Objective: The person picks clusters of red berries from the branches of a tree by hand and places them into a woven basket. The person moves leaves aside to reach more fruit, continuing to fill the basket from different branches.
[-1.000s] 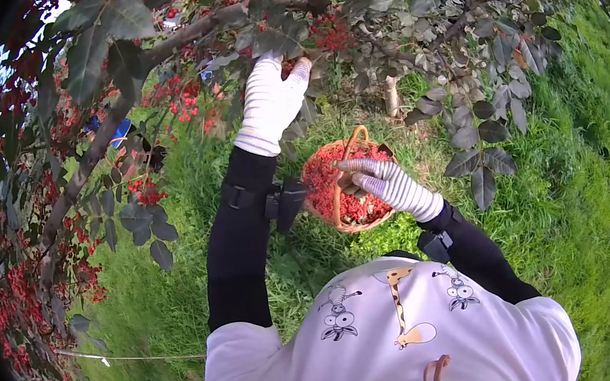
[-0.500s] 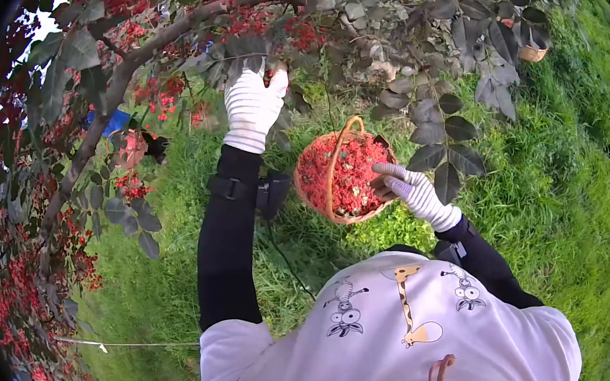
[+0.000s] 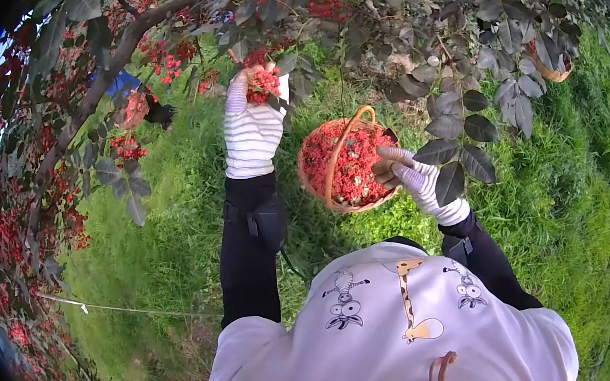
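Note:
My left hand (image 3: 255, 123), in a white striped glove, is raised under the branch. Its fingers are closed around a cluster of red berries (image 3: 263, 83), with a few green leaves beside it. My right hand (image 3: 419, 178), gloved the same way with bare fingertips, hovers at the right rim of a wicker basket (image 3: 333, 200). Its fingers are loosely bent and a little apart, with nothing visible between them. The basket has an arched handle and is heaped with red berries (image 3: 362, 155) mixed with bits of green. Dark leaves hang in front of part of my right hand.
A thick branch (image 3: 135, 33) arches across the upper left, with more berry clusters (image 3: 169, 57) and leaves. Leafy twigs (image 3: 460, 126) droop at the right. Another basket (image 3: 555, 69) shows partly behind foliage. A pale cord (image 3: 127, 309) crosses the grass (image 3: 560, 232) at left.
My left hand has come down from the leaves and turned, now showing the berry cluster in its fingers. My right hand stays by the basket rim, with its fingers more bent.

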{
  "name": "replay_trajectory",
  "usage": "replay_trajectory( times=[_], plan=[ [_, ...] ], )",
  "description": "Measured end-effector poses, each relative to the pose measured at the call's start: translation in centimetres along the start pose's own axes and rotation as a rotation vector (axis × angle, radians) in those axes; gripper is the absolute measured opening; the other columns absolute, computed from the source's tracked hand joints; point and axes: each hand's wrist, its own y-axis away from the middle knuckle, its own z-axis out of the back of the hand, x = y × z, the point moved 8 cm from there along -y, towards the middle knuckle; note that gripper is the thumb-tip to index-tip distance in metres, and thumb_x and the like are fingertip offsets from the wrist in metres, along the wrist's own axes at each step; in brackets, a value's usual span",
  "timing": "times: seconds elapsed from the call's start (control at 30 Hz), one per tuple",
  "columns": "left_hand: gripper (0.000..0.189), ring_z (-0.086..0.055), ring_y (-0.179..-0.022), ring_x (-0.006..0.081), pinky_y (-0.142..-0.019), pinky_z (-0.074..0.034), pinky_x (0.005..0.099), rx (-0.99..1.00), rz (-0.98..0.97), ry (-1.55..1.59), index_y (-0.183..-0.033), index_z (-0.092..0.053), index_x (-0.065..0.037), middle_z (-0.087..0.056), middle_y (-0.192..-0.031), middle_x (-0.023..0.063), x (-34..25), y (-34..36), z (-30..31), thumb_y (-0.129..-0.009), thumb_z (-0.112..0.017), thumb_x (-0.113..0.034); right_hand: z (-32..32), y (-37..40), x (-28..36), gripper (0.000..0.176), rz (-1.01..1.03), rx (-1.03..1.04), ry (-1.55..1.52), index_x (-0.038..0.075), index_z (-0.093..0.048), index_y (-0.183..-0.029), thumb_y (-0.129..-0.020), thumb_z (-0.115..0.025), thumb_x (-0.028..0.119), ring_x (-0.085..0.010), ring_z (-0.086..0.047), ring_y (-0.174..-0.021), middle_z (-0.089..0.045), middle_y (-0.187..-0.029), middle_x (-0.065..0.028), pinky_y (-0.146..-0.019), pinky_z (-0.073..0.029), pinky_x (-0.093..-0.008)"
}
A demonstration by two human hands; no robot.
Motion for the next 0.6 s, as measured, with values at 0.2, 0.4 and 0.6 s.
replay_trajectory(
  times=[0.2, 0.4, 0.6],
  plan=[
    [0.022, -0.055, -0.105, 0.0179, -0.094, -0.042, 0.0329, -0.014, -0.389, -0.641, -0.109, -0.056, -0.005, -0.061, -0.107, 0.0062, 1.0, 2.6, -0.9, -0.09, -0.056, -0.017, -8.2, -7.6, 8.5, 0.053, 0.355, -0.056, 0.083, 0.001, -0.035, -0.134, -0.09, -0.057, 0.021, -0.0228, -0.051, -0.112, -0.048, -0.127, -0.0126, -0.09, -0.045, -0.035],
    [0.021, -0.055, -0.084, 0.0084, -0.078, -0.045, 0.0235, -0.134, -0.529, -1.288, -0.105, -0.058, -0.003, -0.062, -0.095, 0.0025, -1.5, 3.8, 0.2, -0.091, -0.056, -0.019, -8.9, -10.3, 9.3, 0.024, 0.512, -0.277, 0.748, 0.001, -0.062, -0.105, -0.085, -0.059, 0.014, -0.0279, -0.063, -0.088, -0.065, -0.095, -0.0169, -0.081, -0.048, -0.0314],
    [0.013, -0.053, -0.072, 0.0109, -0.068, -0.046, 0.0279, 0.088, -0.042, -2.068, -0.093, -0.057, 0.0, -0.062, -0.081, 0.0065, 1.1, 3.5, 3.8, -0.088, -0.056, -0.012, -3.6, -9.0, 10.0, 0.017, 0.499, -0.509, 0.84, 0.004, -0.063, -0.1, -0.087, -0.055, 0.01, -0.0241, -0.063, -0.076, -0.065, -0.087, -0.0144, -0.071, -0.049, -0.0306]
  ],
)
